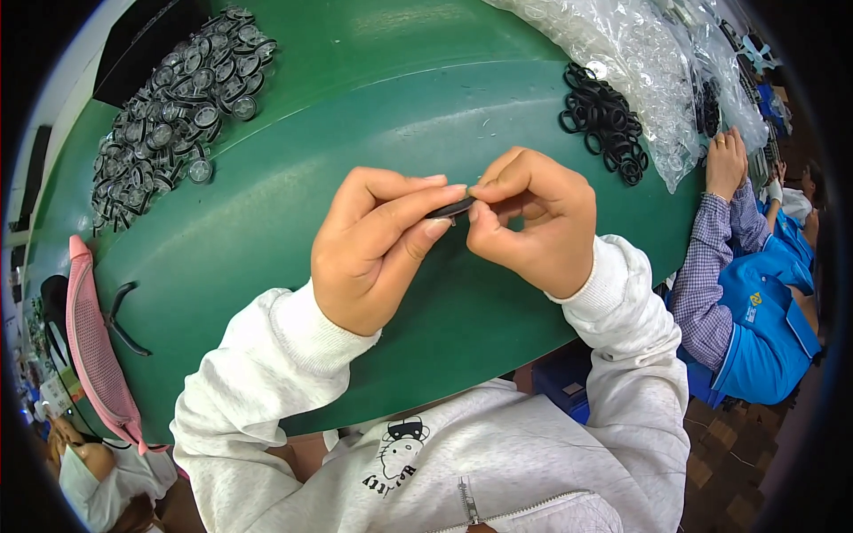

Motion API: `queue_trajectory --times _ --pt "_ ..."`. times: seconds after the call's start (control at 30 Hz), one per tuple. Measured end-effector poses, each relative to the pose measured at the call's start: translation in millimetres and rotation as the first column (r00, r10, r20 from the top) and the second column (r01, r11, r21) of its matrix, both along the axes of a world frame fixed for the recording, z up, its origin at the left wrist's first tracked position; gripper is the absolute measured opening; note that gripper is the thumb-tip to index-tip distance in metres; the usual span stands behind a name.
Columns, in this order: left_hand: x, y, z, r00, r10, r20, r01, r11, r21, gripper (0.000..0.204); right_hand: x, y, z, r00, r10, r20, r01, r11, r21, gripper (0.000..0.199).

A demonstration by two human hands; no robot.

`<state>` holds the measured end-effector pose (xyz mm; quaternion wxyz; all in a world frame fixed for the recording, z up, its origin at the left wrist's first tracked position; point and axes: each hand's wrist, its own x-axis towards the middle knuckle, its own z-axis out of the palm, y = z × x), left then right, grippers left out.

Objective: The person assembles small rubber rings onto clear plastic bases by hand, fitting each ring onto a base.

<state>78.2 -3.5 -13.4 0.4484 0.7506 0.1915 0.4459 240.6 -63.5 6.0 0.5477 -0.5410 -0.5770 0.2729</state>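
Observation:
Over the middle of the green table [426,364], both my hands meet at a small part with a black rubber ring [450,209], seen nearly edge-on. My left hand [364,240] is closed, gripping the ring between thumb and fingers. A bit of clear plastic shows just below it. My right hand [542,218] pinches the ring's right end between thumb and forefinger. Fingers hide much of the part. To the far right lies a heap of loose black rubber rings [609,120], beside a clear bag [653,80] full of transparent plastic pieces.
At the far left is a large pile of clear round parts with black rings [182,111], against a black box [147,40]. A pink mesh pouch [99,346] and a black-handled tool [120,324] lie at left. A co-worker in blue [764,311] sits on the right; another person is lower left.

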Motion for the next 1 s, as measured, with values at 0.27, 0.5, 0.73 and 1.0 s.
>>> queue_trajectory --times 0.27,0.5,0.73,1.0 --pt "4 1 -1 0.974 -0.034 0.224 0.154 0.824 -0.545 0.023 0 2 3 0.996 0.043 -0.078 -0.046 0.998 -0.033 0.018" --pt "-1 6 -5 0.975 -0.092 0.202 0.185 0.840 -0.510 0.024 2 10 6 0.812 0.079 -0.578 -0.207 0.965 -0.159 0.018" --pt "-2 5 0 0.997 -0.047 0.058 0.064 0.943 -0.328 0.025 12 5 3 0.846 0.150 -0.511 -0.296 0.930 -0.218 0.022" --pt "-3 3 -1 0.997 -0.012 0.071 0.038 0.924 -0.380 0.025 17 8 -5 0.930 0.276 -0.244 -0.284 0.959 0.001 0.022"
